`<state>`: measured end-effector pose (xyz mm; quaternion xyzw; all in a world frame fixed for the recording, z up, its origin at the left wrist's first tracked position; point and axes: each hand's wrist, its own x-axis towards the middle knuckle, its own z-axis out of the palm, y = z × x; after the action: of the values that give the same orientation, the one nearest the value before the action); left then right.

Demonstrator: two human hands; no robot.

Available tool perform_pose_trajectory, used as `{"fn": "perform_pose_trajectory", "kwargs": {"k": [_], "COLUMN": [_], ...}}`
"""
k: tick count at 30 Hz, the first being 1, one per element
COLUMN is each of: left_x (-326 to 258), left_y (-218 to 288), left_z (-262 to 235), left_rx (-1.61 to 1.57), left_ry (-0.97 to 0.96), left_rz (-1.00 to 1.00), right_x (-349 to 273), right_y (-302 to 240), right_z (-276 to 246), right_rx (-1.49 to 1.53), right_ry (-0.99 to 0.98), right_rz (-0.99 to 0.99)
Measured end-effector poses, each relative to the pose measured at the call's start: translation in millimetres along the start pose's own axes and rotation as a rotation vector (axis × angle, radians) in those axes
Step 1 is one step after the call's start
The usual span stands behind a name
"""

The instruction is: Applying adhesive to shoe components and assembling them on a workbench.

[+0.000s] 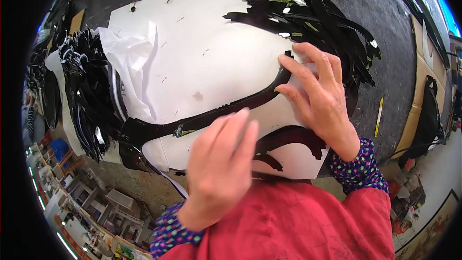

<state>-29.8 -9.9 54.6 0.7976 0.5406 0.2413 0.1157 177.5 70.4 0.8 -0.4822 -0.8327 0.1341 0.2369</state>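
A long curved black strip (211, 113), which looks like fabric, lies across a white board (207, 77). My right hand (317, 79) holds the strip's upper right end against the board, its thumb and fingertips bent and spaced along it. Over the strip's middle hovers my left hand (219, 166), slightly blurred, with its fingers stretched out and nothing visible in them. Close to its fingertips, a small greenish label-like mark (180, 131) shows on the strip. Shorter curved black pieces (291, 139) lie on the board below the right hand.
Black strips (332, 24) are heaped at the upper right, and another bundle (84, 91) lies at the left beside crumpled white paper (130, 50). A yellow blade-like tool (379, 115) rests on the dark table (390, 77). Brown cardboard (418, 91) stands at the right edge.
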Motion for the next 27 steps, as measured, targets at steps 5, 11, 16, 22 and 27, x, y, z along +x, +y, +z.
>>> {"fn": "perform_pose_trajectory", "kwargs": {"k": [5,11,16,22,27], "left_x": [22.8,20.8,23.2,21.9,18.2], "left_y": [1.1,-4.1,-5.5,-5.7,-5.0], "left_z": [56.4,68.4,61.7,63.1,65.7], "left_rx": [0.072,0.033,0.025,0.053,0.034], "left_ry": [0.105,0.135,0.084,0.105,0.125], "left_rz": [0.0,0.024,0.025,0.032,0.013], "right_x": [0.6,3.0,12.4,39.4,56.1], "right_y": [-2.5,4.4,7.2,27.0,35.7], "right_z": [-0.1,-6.2,-16.6,-34.6,-37.2], "right_rx": [0.088,0.238,0.285,0.224,0.173], "right_ry": [-0.015,-0.039,-0.077,-0.111,-0.238], "right_rz": [0.036,0.064,0.069,-0.083,-0.207]}}
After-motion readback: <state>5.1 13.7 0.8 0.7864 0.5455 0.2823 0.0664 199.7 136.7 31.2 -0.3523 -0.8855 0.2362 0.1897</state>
